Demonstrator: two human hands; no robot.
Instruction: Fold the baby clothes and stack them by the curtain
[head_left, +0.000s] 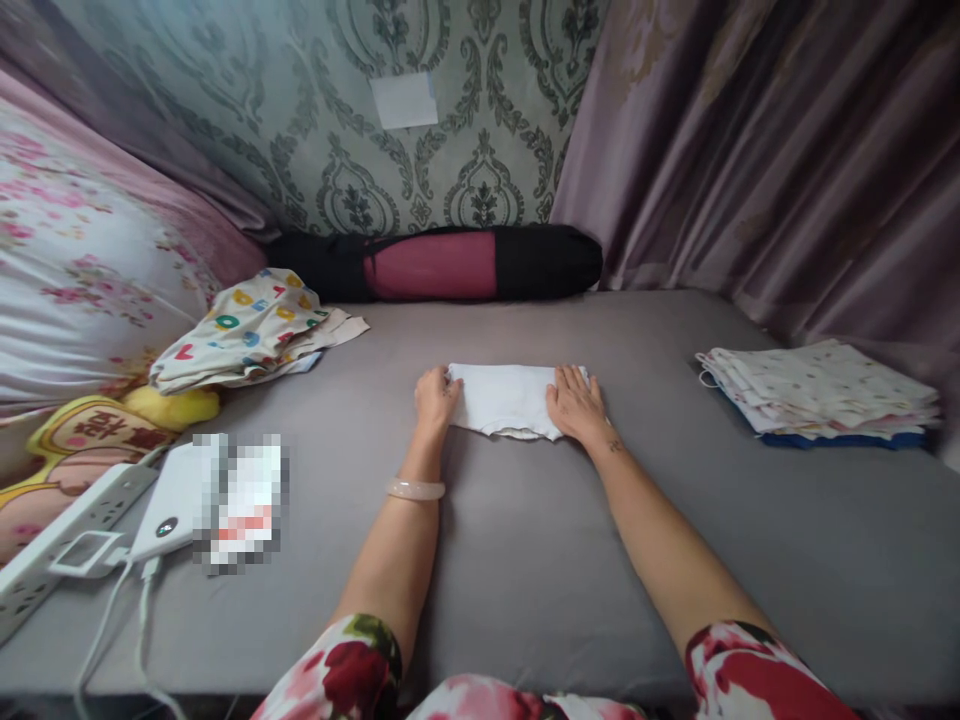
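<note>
A folded white garment (502, 397) lies flat on the grey sheet in front of me, its near edge curved and slightly uneven like a neckline. At its left end my left hand (438, 400) has its fingers curled and closed on the edge. My right hand (577, 403) rests palm down over the right end, fingers stretched out and open. A pale bangle (416, 489) circles my left wrist.
To the right sits a stack of folded cloths (821, 390). A letter-printed cloth (251, 325) lies heaped at left, near a yellow plush (97, 425), a power strip (90, 510) and a white power bank (176, 495) with cables. A black and maroon roll (442, 263) lines the wall.
</note>
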